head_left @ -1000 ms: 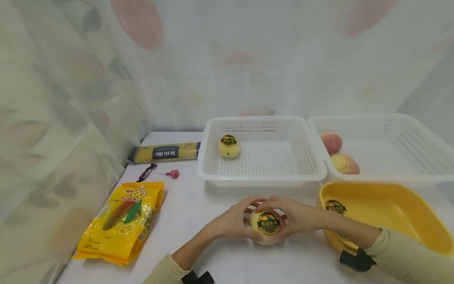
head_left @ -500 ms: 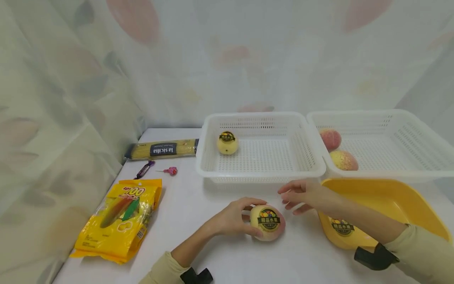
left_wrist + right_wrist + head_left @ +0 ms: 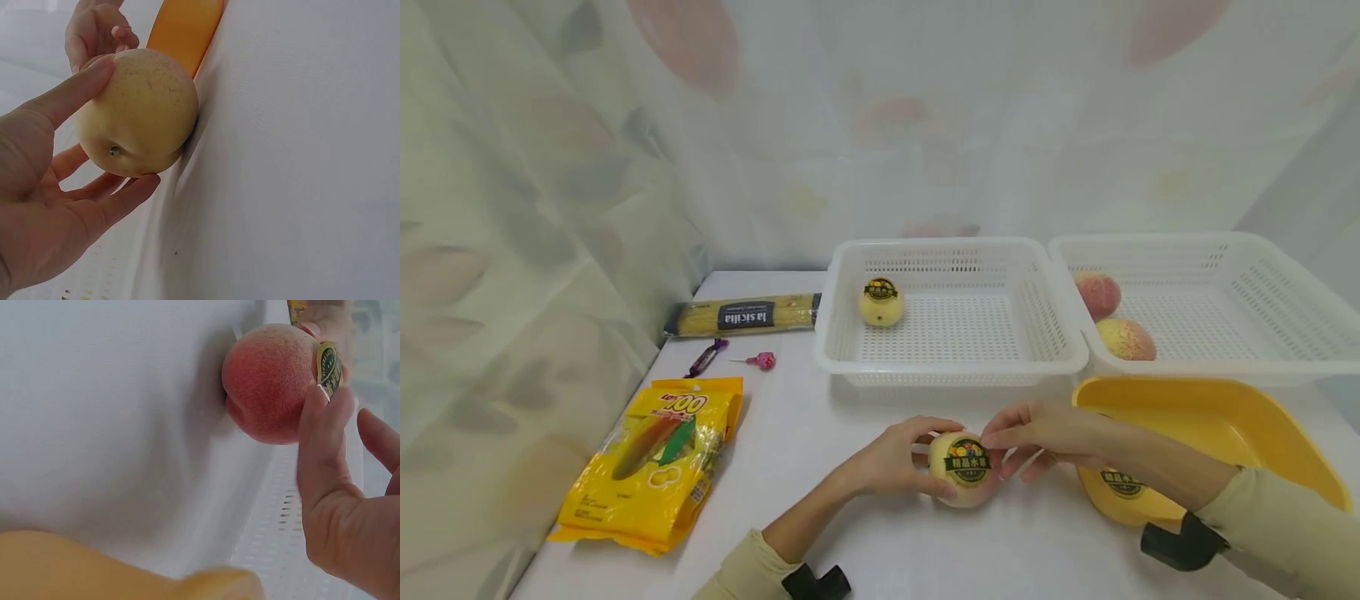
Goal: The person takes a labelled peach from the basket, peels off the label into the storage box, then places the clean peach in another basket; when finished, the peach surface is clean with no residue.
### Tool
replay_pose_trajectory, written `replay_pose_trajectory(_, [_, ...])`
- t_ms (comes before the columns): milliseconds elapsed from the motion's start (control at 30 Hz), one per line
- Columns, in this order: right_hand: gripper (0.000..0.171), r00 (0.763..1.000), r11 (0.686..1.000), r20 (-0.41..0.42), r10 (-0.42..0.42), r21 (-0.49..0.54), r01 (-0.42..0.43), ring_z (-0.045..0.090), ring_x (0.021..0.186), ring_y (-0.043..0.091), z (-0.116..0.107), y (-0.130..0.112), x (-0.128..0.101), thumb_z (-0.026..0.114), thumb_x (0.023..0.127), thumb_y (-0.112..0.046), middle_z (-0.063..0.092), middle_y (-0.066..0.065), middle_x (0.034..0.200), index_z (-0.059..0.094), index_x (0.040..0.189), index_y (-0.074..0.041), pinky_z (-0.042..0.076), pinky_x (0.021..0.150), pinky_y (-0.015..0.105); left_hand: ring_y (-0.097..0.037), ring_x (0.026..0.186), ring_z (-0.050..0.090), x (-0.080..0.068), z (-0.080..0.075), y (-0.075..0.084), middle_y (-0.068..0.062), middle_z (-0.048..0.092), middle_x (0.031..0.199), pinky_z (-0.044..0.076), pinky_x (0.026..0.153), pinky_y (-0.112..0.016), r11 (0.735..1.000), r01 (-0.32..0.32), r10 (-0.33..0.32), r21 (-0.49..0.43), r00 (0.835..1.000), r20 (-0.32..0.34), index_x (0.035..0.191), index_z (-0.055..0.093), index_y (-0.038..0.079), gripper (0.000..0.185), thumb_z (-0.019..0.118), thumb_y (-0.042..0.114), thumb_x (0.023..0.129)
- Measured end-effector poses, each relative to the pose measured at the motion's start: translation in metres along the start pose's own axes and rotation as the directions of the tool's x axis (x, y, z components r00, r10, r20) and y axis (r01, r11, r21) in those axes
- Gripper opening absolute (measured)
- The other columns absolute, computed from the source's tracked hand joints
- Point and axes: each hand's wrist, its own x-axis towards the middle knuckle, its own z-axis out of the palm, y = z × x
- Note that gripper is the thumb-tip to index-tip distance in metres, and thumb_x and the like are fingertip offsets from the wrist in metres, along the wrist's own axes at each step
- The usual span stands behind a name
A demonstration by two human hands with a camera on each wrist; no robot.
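Note:
A peach with a black and gold round label sits low over the white table in the head view. My left hand grips it from the left; in the left wrist view the thumb lies on top, the fingers beneath. From the right, my right hand touches it with its fingertips at the label's edge. In the right wrist view the red side of the peach faces the camera, the label is at its right, and extended fingers meet the label's lower corner.
Behind stands a white basket with one labelled peach; the basket beside it holds two peaches. A yellow basin containing labels is under my right forearm. Left lie a candy bag, spaghetti pack, lollipop and wrapped candy.
My right hand let go of the peach, drew back up and right, then returned to touch the label's right edge. The left hand has kept its grip; the view shifted slightly.

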Motion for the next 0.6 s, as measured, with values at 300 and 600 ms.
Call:
replay_pose_trajectory(300, [0.017,0.995,0.982,-0.091,-0.040,-0.186,0.022,0.061,0.076,0.018,0.006,-0.010,0.007,0.069,0.088,-0.023,0.067,0.003,0.084,0.068,0.094,-0.007,0.053,0.058,0.028,-0.015,0.112,0.051,0.000,-0.001,0.002,0.002,0.050,0.128,0.047,0.089,-0.021,1.000,0.019,-0.019,-0.018,1.000,0.004,0.133,0.053,0.010,0.066,0.082,0.007,0.074])
replay_pose_trajectory(600, [0.022,0.990,0.974,-0.117,-0.078,-0.221,0.051,0.061,0.064,0.015,0.012,-0.017,0.008,0.077,0.081,-0.022,0.067,0.004,0.073,0.067,0.091,-0.005,0.053,0.059,0.028,-0.016,0.114,0.050,0.000,-0.001,-0.001,0.002,0.050,0.129,0.048,0.089,-0.021,1.000,0.020,-0.020,-0.011,1.000,0.009,0.134,0.052,0.010,0.067,0.082,0.007,0.074])
